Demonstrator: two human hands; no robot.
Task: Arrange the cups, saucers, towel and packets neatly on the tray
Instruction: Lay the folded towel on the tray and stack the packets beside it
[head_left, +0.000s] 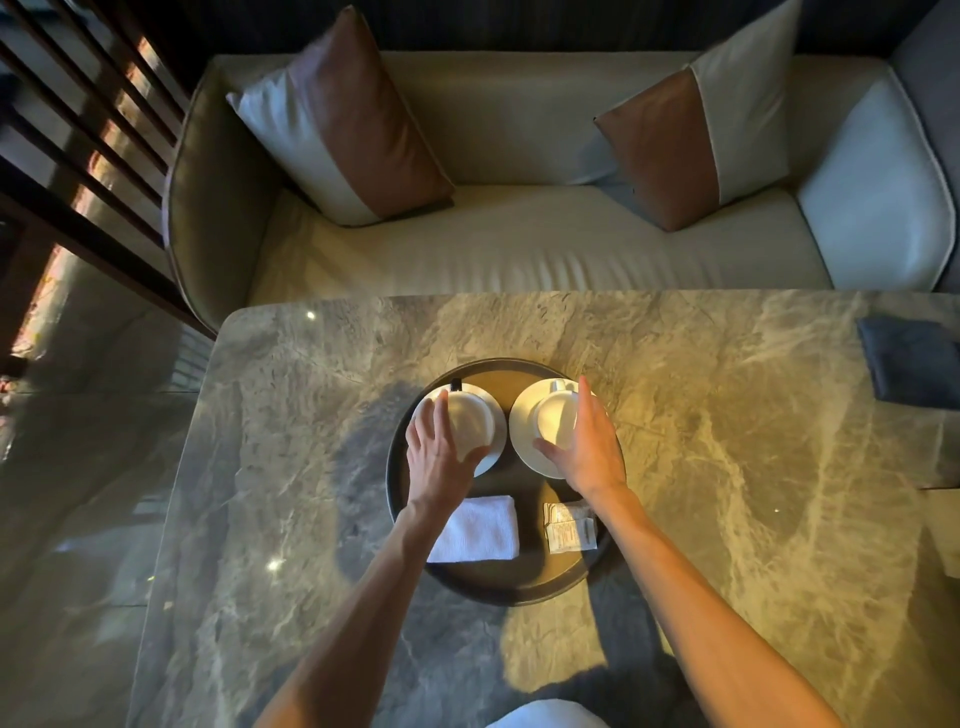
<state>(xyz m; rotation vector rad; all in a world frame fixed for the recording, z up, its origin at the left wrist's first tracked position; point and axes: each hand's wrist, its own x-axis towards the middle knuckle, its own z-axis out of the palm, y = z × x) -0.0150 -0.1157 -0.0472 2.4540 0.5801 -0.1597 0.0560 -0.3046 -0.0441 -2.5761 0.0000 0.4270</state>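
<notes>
**Squaring the cups on their saucers**

Clasps the left white ceramic cup (470, 421) in the left hand (436, 457), thumb on the near wall and fingers curled over the far side. Clasps the right white ceramic cup (556, 415) in the right hand (589, 457), thumb against the near-left wall and fingers laid long down the right wall. Holds each cup, apparently mouth-down, on its own saucer: the left round white saucer (496, 447) and the right round white saucer (522, 421), just beside each other in the far half of the round dark tray (397, 483) on the veined marble table (727, 415). Reaches over the near half, with the folded white towel (480, 530) at left, partly under the forearm, and the stacked paper packets (569, 527) at right.

Looks like the final trimming, with everything already on the tray. Calls next for small twists to centre each cup and match the handles. Shows the right handle pointing away; cannot make out the left one. Then calls for a clean release without dragging, and perhaps a nudge for the slightly askew packets.
</notes>
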